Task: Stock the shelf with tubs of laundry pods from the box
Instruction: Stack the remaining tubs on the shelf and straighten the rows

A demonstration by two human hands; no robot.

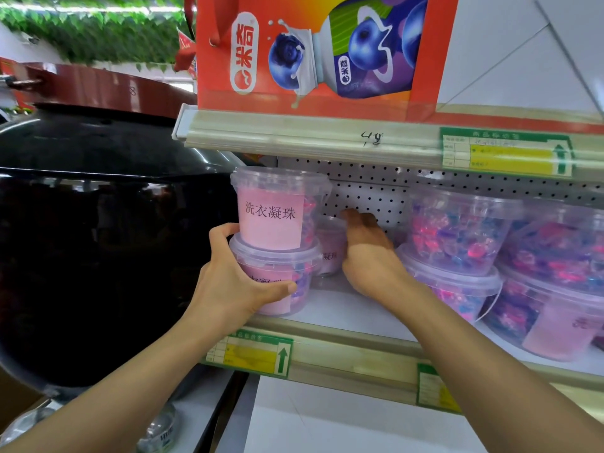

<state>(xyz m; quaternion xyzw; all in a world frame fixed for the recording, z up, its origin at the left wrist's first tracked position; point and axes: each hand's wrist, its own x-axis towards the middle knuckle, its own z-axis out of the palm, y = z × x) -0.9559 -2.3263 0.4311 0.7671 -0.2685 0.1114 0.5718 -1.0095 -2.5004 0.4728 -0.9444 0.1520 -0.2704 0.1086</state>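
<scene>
**Tech:** Pink-labelled tubs: where do yours sit?

**Lead:** Your left hand (235, 282) curls fingers and thumb around the lower tub (277, 279) on the shelf (343, 351). An upper tub (274, 210) stands on it, both upright, lids up, labels facing you.

**Tech:** And your right hand (369, 253)?

**Lead:** Its fingers reach together onto a third tub (331, 245) farther back; grip unclear. Four more tubs stand right, in two stacks.
</scene>
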